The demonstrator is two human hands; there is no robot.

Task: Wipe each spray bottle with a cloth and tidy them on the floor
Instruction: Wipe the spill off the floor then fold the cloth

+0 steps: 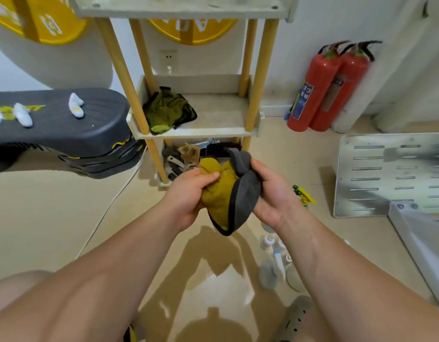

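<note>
A yellow and grey cloth [228, 193] hangs bunched between both hands above the floor. My left hand [189, 193] grips its yellow side, thumb pressed on top. My right hand [272, 193] holds the grey side with curled fingers. Under my right forearm, on the floor, stand clear spray bottles: one with a white and blue nozzle [275, 262] and one with a yellow and green trigger [303, 195]. My arm hides part of them.
A wooden shelf rack [196, 114] stands ahead with a green cloth [168, 109] on its middle tier and clutter below. Two red fire extinguishers [329, 87] lean at the right wall. A metal perforated panel [391, 174] lies at right, a dark machine [65, 134] at left.
</note>
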